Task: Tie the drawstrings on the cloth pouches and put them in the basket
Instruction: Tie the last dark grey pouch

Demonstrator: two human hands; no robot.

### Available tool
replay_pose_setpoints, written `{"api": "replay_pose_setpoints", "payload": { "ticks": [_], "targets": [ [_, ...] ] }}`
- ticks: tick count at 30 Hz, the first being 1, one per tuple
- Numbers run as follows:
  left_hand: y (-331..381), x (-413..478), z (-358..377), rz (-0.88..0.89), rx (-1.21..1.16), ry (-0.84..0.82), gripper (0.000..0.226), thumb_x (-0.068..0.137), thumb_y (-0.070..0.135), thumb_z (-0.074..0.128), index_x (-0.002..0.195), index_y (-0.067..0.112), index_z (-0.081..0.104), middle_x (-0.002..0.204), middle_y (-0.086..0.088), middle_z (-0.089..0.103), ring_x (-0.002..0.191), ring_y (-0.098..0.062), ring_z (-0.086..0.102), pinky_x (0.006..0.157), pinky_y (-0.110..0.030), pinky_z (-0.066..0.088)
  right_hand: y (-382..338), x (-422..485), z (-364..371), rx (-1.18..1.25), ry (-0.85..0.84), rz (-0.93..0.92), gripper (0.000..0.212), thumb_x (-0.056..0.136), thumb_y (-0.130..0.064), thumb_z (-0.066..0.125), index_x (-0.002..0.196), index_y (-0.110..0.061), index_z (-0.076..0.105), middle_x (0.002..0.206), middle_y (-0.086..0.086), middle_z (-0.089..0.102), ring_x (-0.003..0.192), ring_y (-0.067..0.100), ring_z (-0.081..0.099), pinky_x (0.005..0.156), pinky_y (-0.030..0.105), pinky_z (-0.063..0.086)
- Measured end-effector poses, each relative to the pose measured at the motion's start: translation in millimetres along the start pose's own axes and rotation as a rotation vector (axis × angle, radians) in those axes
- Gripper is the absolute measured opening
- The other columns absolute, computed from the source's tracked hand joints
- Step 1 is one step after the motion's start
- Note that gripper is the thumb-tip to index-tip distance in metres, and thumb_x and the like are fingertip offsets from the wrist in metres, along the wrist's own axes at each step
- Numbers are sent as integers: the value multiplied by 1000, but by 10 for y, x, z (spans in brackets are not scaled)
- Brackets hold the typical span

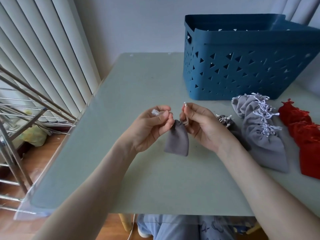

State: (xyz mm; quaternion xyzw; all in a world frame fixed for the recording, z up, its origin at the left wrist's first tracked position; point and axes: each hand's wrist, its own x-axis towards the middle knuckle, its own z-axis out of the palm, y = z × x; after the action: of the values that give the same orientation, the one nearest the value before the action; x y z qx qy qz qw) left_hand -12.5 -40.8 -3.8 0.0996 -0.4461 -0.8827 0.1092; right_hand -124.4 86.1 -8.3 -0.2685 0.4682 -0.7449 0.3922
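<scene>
**Head view: both cord ends pinched, knot not yet made**

Head view has the person's two hands raised close together over the table (138, 179). One grey pouch (176, 143) hangs between them by its gathered neck. The right hand (199, 122) is curled and pinches one end of the drawstring (185, 105). The tip of that end pokes up above its fingers, and a loop of cord lies against the pouch's neck. The left hand (152, 126) is curled too, with thumb and fingers pinched together. A pale tuft at its fingertips looks like the other, frayed end. Whether the pouch's bottom edge touches the table cannot be told.

A dark pouch (228, 123) lies just right of the right hand. A grey heap (259, 135) of pouches comes next, and red pouches (304, 135) lie farther out. The basket (242, 70) stands beyond the right hand, well apart, and its inside is hidden from this angle.

The step in hand appears to be tying this one pouch. Its neck looks drawn in, but no finished knot shows. The next move probably calls for crossing the two ends, passing one under the other and pulling them apart until the knot sits snug at the neck. Tension would need to be kept so the gather does not loosen. The pouch would then go forward and to the right, over the basket's rim.
</scene>
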Motion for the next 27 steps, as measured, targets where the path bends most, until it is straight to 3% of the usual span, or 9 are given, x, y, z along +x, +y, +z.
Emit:
{"api": "replay_pose_setpoints", "payload": {
  "ticks": [3, 7, 10, 14, 16, 18, 21, 24, 27],
  "targets": [
    [-34, 5, 3, -90, 252, 56, 17, 95, 8, 45, 84, 7, 58, 63, 5, 63, 45, 0, 54, 38, -8, 41, 15, 18, -15, -99, -26, -34, 10, 81, -16, 60, 77, -10, 53, 62, -1, 62, 51, 8, 50, 50, 17, 40],
    [-39, -17, 12, -139, 301, 57, 25, 97, 19, 43, 80, 8, 58, 57, 6, 59, 37, 0, 44, 33, -10, 36, 47, 54, -49, -268, -15, -135, 8, 77, -16, 64, 72, -21, 67, 70, -8, 63, 63, 6, 47, 64, 17, 38],
    [-73, -22, 21, -134, 376, 10, 26, 95, 23, 46, 84, 7, 63, 53, 7, 48, 36, 0, 35, 34, -12, 31, 63, 51, -29, -426, -43, -189, 10, 79, -21, 65, 75, -27, 71, 82, -11, 61, 80, 16, 50, 81, 25, 39],
    [-109, -36, 45, -181, 478, -29, 28, 98, 20, 44, 89, 3, 65, 51, 7, 40, 40, -2, 30, 35, -13, 29, 71, 19, 56, -450, -39, -181, 15, 86, -1, 63, 78, -12, 69, 99, 3, 48, 77, 12, 55, 66, 14, 47],
    [-87, -42, 50, -204, 469, -50, 21, 96, 13, 48, 79, 2, 56, 52, 5, 40, 42, -5, 31, 38, -15, 31, 57, 6, 76, -462, -37, -160, 15, 87, 1, 60, 79, -11, 67, 96, 3, 49, 77, 12, 56, 66, 13, 50],
    [-55, -51, 42, -227, 393, -90, 13, 84, 11, 54, 93, 1, 52, 55, 3, 40, 46, -8, 32, 42, -18, 34, 39, 6, 77, -478, -37, -129, 13, 88, 0, 60, 82, -10, 66, 85, 2, 53, 66, 6, 57, 63, 10, 47],
    [-29, -59, 19, -264, 318, -137, 39, 73, 19, 52, 107, 0, 50, 60, 1, 39, 51, -11, 33, 48, -20, 37, 36, 10, 84, -489, -43, -109, 8, 87, -2, 61, 83, -9, 64, 67, -4, 56, 45, 3, 42, 52, 11, 37],
    [-56, -63, 52, -234, 437, -142, 41, 88, 37, 54, 97, -1, 66, 60, 3, 33, 51, -9, 30, 47, -16, 37, 59, 21, 74, -530, -17, -125, 7, 86, -7, 63, 82, -11, 65, 59, -8, 56, 50, 5, 42, 59, 15, 41],
    [-95, -39, 68, -166, 469, -103, 39, 97, 30, 40, 97, 3, 68, 58, 5, 32, 53, -8, 30, 47, -15, 36, 67, 26, 61, -577, 18, -130, 15, 93, -9, 56, 83, -13, 67, 57, -6, 59, 64, 6, 56, 72, 16, 47]
  ]
}}
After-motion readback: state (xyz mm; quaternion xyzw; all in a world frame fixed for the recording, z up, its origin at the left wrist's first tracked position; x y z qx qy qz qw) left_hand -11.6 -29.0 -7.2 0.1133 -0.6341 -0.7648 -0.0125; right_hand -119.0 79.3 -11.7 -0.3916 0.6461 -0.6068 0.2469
